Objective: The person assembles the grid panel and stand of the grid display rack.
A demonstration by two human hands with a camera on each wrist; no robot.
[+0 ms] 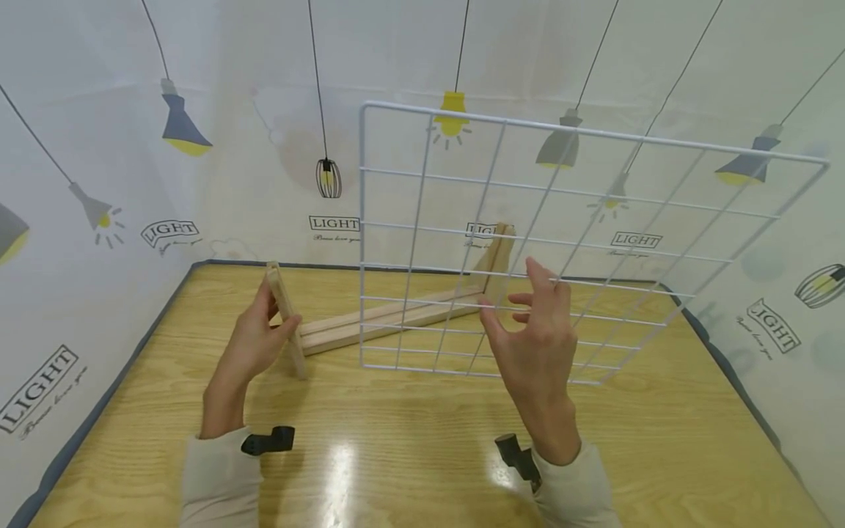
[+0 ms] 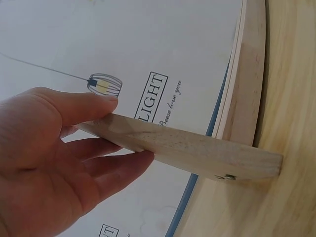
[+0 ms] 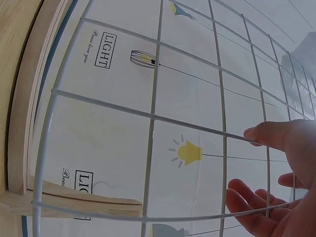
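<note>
A pale wooden stand has a long grooved bar (image 1: 337, 337) lying across the table and a board at each end. My left hand (image 1: 254, 341) grips the near-left end board (image 1: 280, 297), which tilts upright; in the left wrist view the thumb (image 2: 106, 103) lies on one side and fingers on the other. The far end board (image 1: 499, 257) stands behind a white wire grid panel (image 1: 505, 119). Raised and slanted, the panel overlaps the bar in the head view. My right hand (image 1: 538, 337) holds the panel by its wires, thumb (image 3: 261, 136) and curled fingers around them.
The wood-grain table (image 1: 396, 447) meets a printed backdrop (image 1: 264, 183) with lamp drawings along its back and sides. Dark edging (image 1: 152, 337) runs where they join. A black camera mount (image 1: 267, 441) sits at the left wrist, another (image 1: 518, 458) at the right.
</note>
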